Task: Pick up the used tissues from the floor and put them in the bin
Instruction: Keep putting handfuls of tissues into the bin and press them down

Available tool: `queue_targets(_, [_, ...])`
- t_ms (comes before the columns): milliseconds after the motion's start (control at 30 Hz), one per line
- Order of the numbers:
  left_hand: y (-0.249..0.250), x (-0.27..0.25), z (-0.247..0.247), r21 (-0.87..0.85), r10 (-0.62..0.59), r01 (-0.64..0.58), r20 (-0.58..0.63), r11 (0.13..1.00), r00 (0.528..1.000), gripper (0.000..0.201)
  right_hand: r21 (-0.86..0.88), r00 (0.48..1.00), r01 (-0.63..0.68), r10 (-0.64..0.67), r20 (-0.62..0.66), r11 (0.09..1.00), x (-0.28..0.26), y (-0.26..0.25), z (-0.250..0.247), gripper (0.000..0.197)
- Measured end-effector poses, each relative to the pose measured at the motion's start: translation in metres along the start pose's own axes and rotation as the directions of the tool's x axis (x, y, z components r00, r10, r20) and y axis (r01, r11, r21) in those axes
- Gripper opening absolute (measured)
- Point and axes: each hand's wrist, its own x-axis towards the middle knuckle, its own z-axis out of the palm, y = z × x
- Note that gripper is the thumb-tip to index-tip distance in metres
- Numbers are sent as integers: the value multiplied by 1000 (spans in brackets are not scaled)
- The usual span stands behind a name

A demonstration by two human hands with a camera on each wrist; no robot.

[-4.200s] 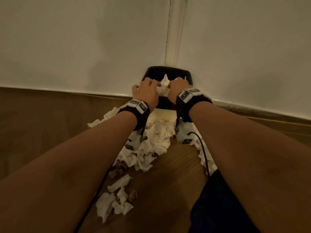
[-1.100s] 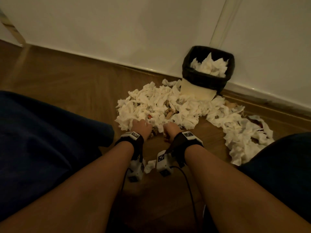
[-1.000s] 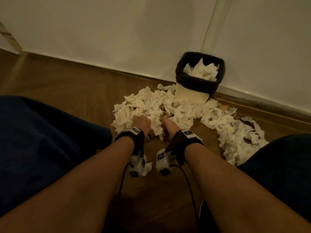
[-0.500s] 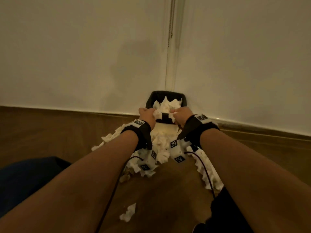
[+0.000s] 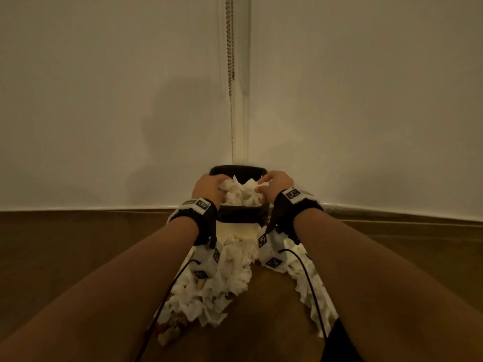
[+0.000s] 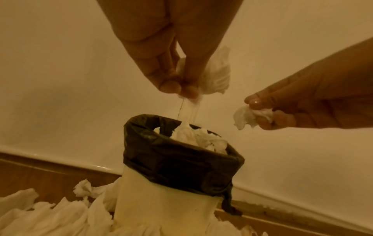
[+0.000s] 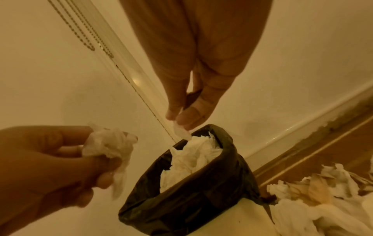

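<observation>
Both hands are up over the small cream bin (image 5: pixel 236 231) with its black plastic liner (image 6: pixel 181 161) folded over the rim, tucked right into the corner where two pale walls meet. The left hand (image 5: pixel 209 188) pinches a crumpled white tissue wad (image 6: pixel 210 75) between thumb and fingertips, a thin strand hanging straight down into the heap already in the bin. The right hand (image 5: pixel 275 184) pinches a smaller white scrap (image 7: pixel 181 132) just above the far rim, fingers pointing down.

The bin is nearly brimming, tissue (image 5: pixel 243 192) poking above the liner edge. On the wooden floor (image 5: pixel 78 244), a ragged pile of used white tissues (image 5: pixel 222 283) crowds the bin's base, with a second trail (image 5: pixel 311 288) running back along the right forearm; bare floor opens wide to the left.

Black wrist straps (image 5: pixel 203 220) carry white tags printed with square black-and-white codes, no readable words. A beaded cord (image 5: pixel 230 43) hangs in the corner above.
</observation>
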Motion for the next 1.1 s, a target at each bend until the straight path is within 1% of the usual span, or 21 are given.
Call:
queue_targets(100, [-11, 10, 16, 63, -52, 52, -1, 997, 999, 36, -119, 999, 38, -37, 8, 992, 15, 1, 12, 14])
queue_targets(167, [-18, 15, 26, 6, -104, 104, 5, 995, 995, 38, -182, 998, 51, -45, 38, 982, 21, -2, 22, 21])
queue_targets(200, [-21, 17, 30, -6, -107, 107, 14, 994, 994, 39, -194, 998, 33, -22, 55, 980, 20, -3, 26, 26])
queue_targets(233, [-22, 18, 35, 21, -96, 96, 29, 995, 995, 42, -209, 998, 18, -4, 68, 978, 19, -3, 31, 31])
queue_targets(300, [-24, 21, 42, 102, -69, 62, 70, 993, 995, 46, -306, 994, 35, -1, 110, 951, 21, 1, 41, 36])
queue_targets(367, [-24, 22, 47, 184, -34, 14, 106, 983, 994, 42, -387, 987, 93, -34, 158, 917, 30, 4, 48, 37])
queue_targets(433, [-28, 26, 54, 262, -7, -25, 122, 965, 993, 37, -452, 982, 66, 24, 190, 890, 35, 6, 50, 40])
queue_targets(467, [-30, 26, 56, 283, -15, -16, 109, 959, 994, 36, -466, 980, 49, 48, 194, 883, 38, 7, 50, 41])
queue_targets(533, [-33, 25, 58, 234, -67, 52, 54, 971, 996, 34, -470, 989, 97, -33, 143, 877, 42, 13, 54, 37])
queue_targets(567, [-35, 25, 59, 239, -64, 54, 34, 969, 997, 30, -497, 990, 120, -67, 122, 859, 42, 17, 57, 36])
queue_targets(600, [-34, 25, 58, 249, -107, 90, 59, 964, 992, 18, -544, 991, 126, -77, 112, 830, 42, 22, 58, 35])
queue_targets(633, [-35, 27, 57, 233, -114, 89, 92, 968, 989, 9, -578, 991, 130, -85, 104, 806, 45, 25, 59, 34])
queue_targets(667, [-39, 32, 59, 235, -97, 68, 112, 970, 989, 22, -592, 991, 133, -87, 106, 795, 46, 24, 60, 33])
queue_targets(700, [-41, 33, 59, 289, -83, 43, 127, 956, 988, 29, -599, 990, 134, -81, 115, 790, 47, 21, 60, 33])
queue_targets(800, [-48, 38, 65, 336, -62, 11, 141, 942, 988, 32, -625, 990, 126, -59, 126, 771, 47, 18, 60, 36])
queue_targets(833, [-48, 39, 67, 349, -64, 10, 145, 937, 987, 34, -635, 990, 137, -76, 122, 760, 47, 21, 63, 36])
queue_targets(900, [-49, 39, 72, 360, -79, 3, 197, 933, 977, 39, -631, 983, 181, -147, 105, 754, 43, 26, 68, 34])
queue_targets(933, [-48, 38, 74, 354, -101, 20, 212, 935, 972, 42, -633, 980, 197, -166, 108, 748, 40, 28, 71, 32])
queue_targets(967, [-48, 36, 76, 367, -96, 2, 239, 930, 966, 44, -638, 977, 214, -178, 121, 740, 38, 30, 74, 32])
queue_targets(1067, [-50, 34, 80, 462, 7, -148, 292, 874, 956, 41, -644, 964, 266, -204, 171, 717, 36, 30, 85, 33])
queue_targets(1100, [-50, 32, 79, 493, 24, -179, 305, 851, 952, 41, -649, 959, 283, -206, 194, 706, 37, 29, 87, 33])
